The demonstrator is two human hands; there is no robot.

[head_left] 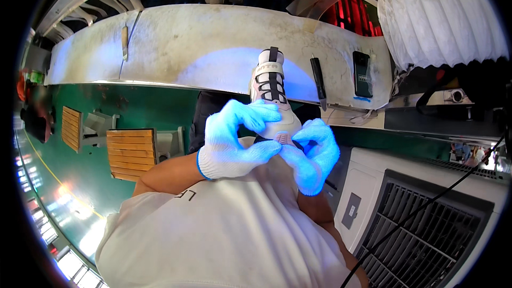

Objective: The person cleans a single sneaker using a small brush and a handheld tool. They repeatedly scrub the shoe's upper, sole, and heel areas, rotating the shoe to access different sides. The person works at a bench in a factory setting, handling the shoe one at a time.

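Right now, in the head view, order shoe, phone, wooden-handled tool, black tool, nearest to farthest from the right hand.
1. Shoe, at the right hand
2. Black tool, straight ahead
3. Phone, ahead right
4. Wooden-handled tool, far left

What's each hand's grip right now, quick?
Left hand: closed, holding the light-coloured shoe near its toe.
Right hand: closed, fingers curled, also holding the shoe near its toe.

left hand and right hand hold a white shoe.
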